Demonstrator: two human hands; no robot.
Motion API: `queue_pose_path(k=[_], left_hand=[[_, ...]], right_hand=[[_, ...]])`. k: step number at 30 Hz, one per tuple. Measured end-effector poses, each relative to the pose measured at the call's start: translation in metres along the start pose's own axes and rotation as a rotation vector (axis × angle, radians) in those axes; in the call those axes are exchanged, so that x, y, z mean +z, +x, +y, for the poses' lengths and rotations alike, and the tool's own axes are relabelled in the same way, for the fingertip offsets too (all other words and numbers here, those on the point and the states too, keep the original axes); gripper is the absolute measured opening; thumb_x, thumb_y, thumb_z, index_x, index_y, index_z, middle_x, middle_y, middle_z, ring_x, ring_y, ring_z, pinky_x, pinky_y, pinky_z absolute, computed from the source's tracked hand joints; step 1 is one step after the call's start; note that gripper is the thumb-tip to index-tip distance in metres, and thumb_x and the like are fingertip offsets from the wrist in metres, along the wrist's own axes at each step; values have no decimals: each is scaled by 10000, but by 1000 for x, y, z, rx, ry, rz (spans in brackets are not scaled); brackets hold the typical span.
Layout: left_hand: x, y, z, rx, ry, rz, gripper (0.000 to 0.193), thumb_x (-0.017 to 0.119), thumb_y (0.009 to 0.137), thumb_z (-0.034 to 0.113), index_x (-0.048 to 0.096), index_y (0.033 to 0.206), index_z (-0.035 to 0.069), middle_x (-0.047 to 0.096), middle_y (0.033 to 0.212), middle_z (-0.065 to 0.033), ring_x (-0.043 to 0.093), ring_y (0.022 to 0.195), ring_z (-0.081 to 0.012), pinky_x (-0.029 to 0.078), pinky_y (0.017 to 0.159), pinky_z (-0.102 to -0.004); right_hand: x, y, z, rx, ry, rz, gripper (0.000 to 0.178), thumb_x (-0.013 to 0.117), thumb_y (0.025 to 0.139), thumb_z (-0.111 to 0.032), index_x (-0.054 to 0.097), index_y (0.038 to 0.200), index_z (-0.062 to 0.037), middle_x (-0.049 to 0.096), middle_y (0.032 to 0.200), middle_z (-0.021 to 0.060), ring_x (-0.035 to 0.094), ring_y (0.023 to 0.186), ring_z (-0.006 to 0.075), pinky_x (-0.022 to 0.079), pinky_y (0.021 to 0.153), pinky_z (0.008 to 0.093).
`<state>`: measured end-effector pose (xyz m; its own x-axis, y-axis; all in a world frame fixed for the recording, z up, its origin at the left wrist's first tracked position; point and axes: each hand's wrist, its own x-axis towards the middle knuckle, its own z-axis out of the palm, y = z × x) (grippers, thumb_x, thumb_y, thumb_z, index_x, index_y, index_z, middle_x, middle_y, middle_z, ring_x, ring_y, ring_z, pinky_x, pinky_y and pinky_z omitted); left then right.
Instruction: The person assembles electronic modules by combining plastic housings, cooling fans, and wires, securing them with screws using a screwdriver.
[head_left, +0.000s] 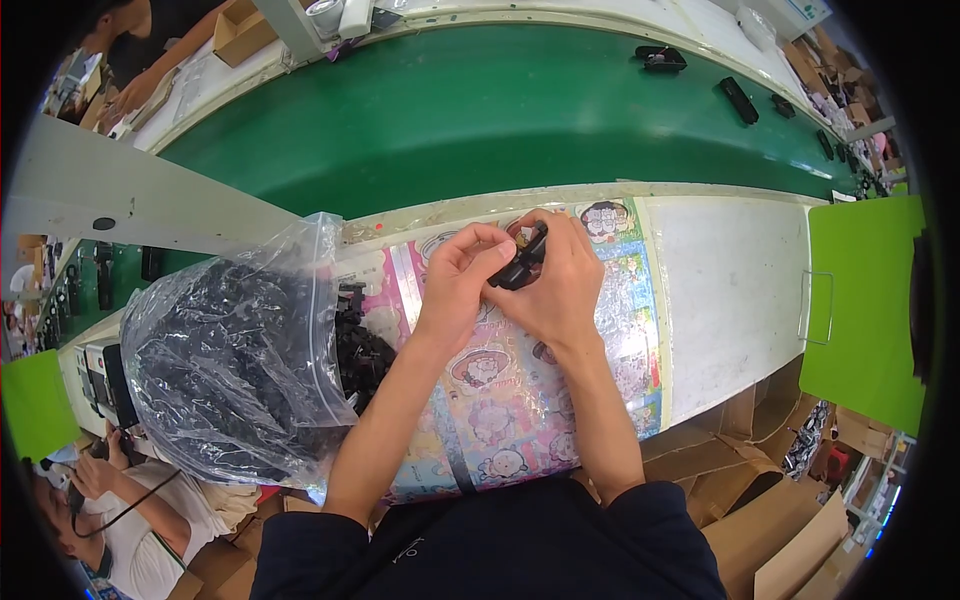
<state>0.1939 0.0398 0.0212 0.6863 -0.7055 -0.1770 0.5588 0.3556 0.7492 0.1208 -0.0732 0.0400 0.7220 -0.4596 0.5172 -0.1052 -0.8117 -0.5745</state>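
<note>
Between my two hands is a small black plastic part [516, 272], partly covered by my fingers. My left hand [462, 277] pinches it from the left with thumb and forefinger. My right hand [562, 282] wraps round its right side, the fingers curled over the top. Both hands are above a work surface covered with a colourful cartoon-print sheet [490, 420]. To the left of my left forearm, a large clear zip bag [230, 370] lies on its side, full of black parts. Several loose black plastic pieces [362, 350] spill from its mouth.
Beyond the table runs a green conveyor belt [430, 110] carrying black parts such as a black housing [738, 101]. A bright green panel [862, 310] stands at the right. Cardboard boxes [790, 540] are at lower right. One person [150, 510] sits at lower left, another at upper left.
</note>
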Motion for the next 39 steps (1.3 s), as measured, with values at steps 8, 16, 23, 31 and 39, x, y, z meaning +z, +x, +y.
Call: queue_pose_path(k=[8, 16, 23, 31, 39], left_hand=[[-1, 0, 2, 6, -6, -47, 59, 673, 1000, 82, 683, 1014, 25, 710, 963, -14, 662, 900, -78, 528, 824, -245], [-2, -2, -4, 60, 6, -67, 52, 688, 998, 80, 674, 969, 39, 696, 902, 8, 635, 828, -44, 510, 752, -218], [1, -4, 1, -5, -3, -38, 86, 701, 994, 94, 676, 933, 40, 709, 895, 4, 632, 819, -40, 502, 755, -223], [-2, -2, 0, 21, -1, -57, 102, 713, 988, 101, 680, 910, 44, 702, 872, 14, 621, 807, -29, 485, 733, -212], [-1, -1, -2, 16, 12, -48, 135, 695, 1005, 127, 666, 896, 52, 689, 851, 24, 604, 794, -22, 479, 730, -212]], right_hand=[[1, 1, 2, -58, 13, 37, 556, 904, 580, -159, 615, 1045, -60, 677, 936, 79, 643, 808, 283, 542, 675, 390], [-2, 4, 1, -85, 56, 63, 473, 894, 615, -165, 593, 967, -67, 606, 858, 82, 602, 775, 318, 501, 625, 421], [1, 2, 0, -83, 61, 51, 524, 905, 574, -154, 601, 991, -63, 623, 879, 79, 609, 780, 302, 512, 631, 406], [0, 3, -1, -80, 79, 25, 583, 918, 543, -141, 612, 1030, -47, 631, 888, 81, 615, 769, 291, 519, 640, 395], [-1, 3, 0, -66, 78, 33, 560, 918, 555, -145, 612, 1016, -56, 624, 874, 84, 617, 765, 293, 516, 637, 397]])
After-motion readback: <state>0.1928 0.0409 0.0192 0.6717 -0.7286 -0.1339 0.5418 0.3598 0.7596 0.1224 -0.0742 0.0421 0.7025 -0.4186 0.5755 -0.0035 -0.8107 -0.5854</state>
